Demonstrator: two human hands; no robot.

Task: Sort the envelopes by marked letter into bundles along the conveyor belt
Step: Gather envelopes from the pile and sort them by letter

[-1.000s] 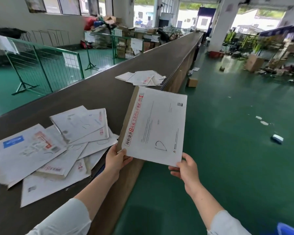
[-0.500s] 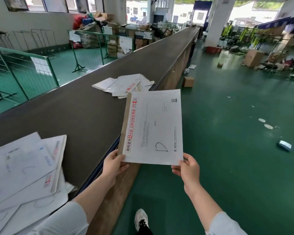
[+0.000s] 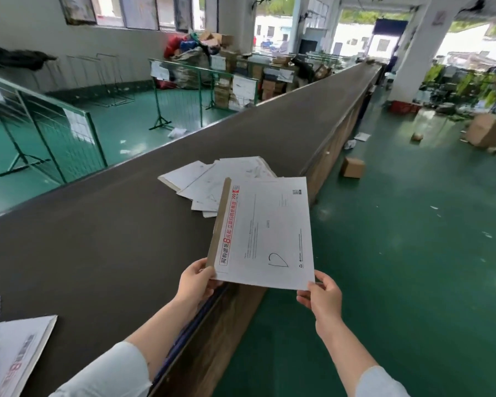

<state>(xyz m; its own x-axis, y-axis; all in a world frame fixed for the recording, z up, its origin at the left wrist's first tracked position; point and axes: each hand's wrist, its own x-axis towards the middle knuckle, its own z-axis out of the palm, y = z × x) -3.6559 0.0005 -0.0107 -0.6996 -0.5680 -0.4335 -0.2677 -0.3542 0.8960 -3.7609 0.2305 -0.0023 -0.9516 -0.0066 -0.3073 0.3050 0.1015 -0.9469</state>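
Note:
I hold a white envelope (image 3: pixel 265 233) with a red printed strip and a hand-drawn "D" mark, above the near edge of the dark conveyor belt (image 3: pixel 98 224). My left hand (image 3: pixel 196 282) pinches its lower left corner and my right hand (image 3: pixel 322 295) pinches its lower right corner. Just beyond it on the belt lies a bundle of white envelopes (image 3: pixel 212 181), partly hidden by the held envelope. Another pile of envelopes (image 3: pixel 15 353) shows at the bottom left edge of the belt.
The belt runs far ahead toward a white pillar (image 3: pixel 418 53). Green mesh barriers (image 3: pixel 55 130) stand beyond its left side. On the green floor at the right lie a small cardboard box (image 3: pixel 352 167), a larger box (image 3: pixel 486 130) and scattered scraps.
I have walked along the belt with the envelope. The far bundle has come close and now sits right behind the envelope, while the first pile has slid to the bottom left corner.

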